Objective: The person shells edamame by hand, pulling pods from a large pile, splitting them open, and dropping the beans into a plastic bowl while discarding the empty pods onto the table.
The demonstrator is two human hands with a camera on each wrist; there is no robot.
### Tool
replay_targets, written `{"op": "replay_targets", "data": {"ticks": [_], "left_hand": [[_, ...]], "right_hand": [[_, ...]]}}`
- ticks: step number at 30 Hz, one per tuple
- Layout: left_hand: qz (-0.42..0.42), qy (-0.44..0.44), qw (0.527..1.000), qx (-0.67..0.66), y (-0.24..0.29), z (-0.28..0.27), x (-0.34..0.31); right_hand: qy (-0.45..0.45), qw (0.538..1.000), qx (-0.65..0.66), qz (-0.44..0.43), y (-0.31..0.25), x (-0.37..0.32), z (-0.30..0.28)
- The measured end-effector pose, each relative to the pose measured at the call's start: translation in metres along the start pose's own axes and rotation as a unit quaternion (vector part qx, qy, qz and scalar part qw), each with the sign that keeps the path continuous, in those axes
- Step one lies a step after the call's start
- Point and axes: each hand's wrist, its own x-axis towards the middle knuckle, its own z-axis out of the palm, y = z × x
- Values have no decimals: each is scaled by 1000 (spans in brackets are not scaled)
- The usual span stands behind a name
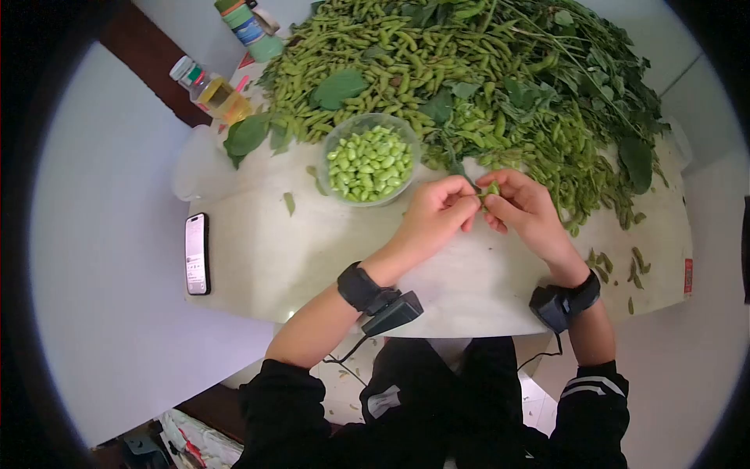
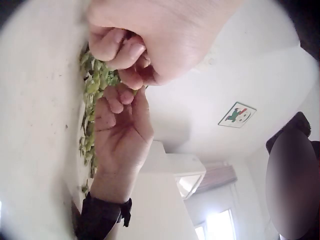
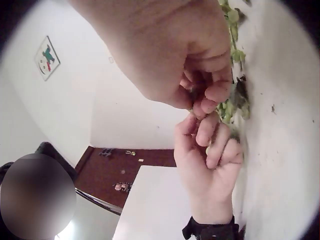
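A green soybean pod (image 1: pixel 491 190) is between the two hands, above the near part of the table. My right hand (image 1: pixel 527 207) pinches it between thumb and fingers. The left hand (image 1: pixel 437 215) meets it from the other side, thumb and forefinger at the pod's end, the remaining fingers curled. Both wrist views show the fingertips of the two hands together, with the pod mostly hidden behind them. Just beyond the left hand stands a clear round tub (image 1: pixel 326 168) of shelled green soybeans (image 1: pixel 371 164).
A large heap of soybean pods (image 1: pixel 406 70) and leafy stalks (image 1: pixel 594 78) covers the table's far side. An oil bottle (image 1: pixel 211 92) and a green container (image 1: pixel 254 35) stand back left. A phone (image 1: pixel 197 254) lies at the left edge. Loose pods (image 1: pixel 637 266) lie at the right.
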Motion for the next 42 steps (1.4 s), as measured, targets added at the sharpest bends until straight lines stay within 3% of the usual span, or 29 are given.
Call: {"op": "replay_targets", "data": {"ticks": [4, 8, 10, 17, 19, 21, 24, 25, 26, 29, 31, 32, 35, 39, 42], "left_hand": [[15, 13, 999, 42, 2, 0, 0], [20, 21, 998, 50, 3, 0, 0], [24, 17, 998, 49, 1, 0, 0], [6, 12, 996, 85, 0, 0, -1], [9, 14, 992, 122, -3, 1, -2], [12, 17, 987, 159, -4, 1, -2], [-40, -9, 996, 85, -3, -3, 0], [-127, -60, 987, -75, -1, -9, 2], [-209, -110, 944, -232, 0, -12, 2], [-279, -134, 908, -284, 0, -12, 4], [-295, -148, 896, -298, -1, -11, 4], [-311, -162, 883, -313, -1, -10, 3], [-336, -134, 880, -309, 5, -4, 6], [-366, -103, 867, -322, 7, -5, 7], [-353, -125, 871, -317, -2, -7, 7]], "right_hand": [[52, 995, -79, -24, 6, 2, -3], [39, 996, -72, -16, 10, 3, -5], [33, 999, 0, 5, 8, 2, -6], [81, 995, 51, -1, 10, 4, -14], [68, 976, 206, 30, 10, 4, -19], [80, 971, 220, 43, 9, 4, -20], [107, 974, 196, 44, 8, 5, -19], [122, 979, 160, 31, 8, 5, -18], [121, 979, 159, 31, 8, 5, -18], [111, 992, 44, -42, 9, 2, -14], [43, 988, 95, -111, 2, -3, 0], [-53, 983, 122, -128, 5, -3, -5], [-112, 982, 130, -82, -5, -11, 11], [-131, 970, 118, -167, 2, -7, 14], [-148, 962, 180, -142, -3, -8, 12]]}}
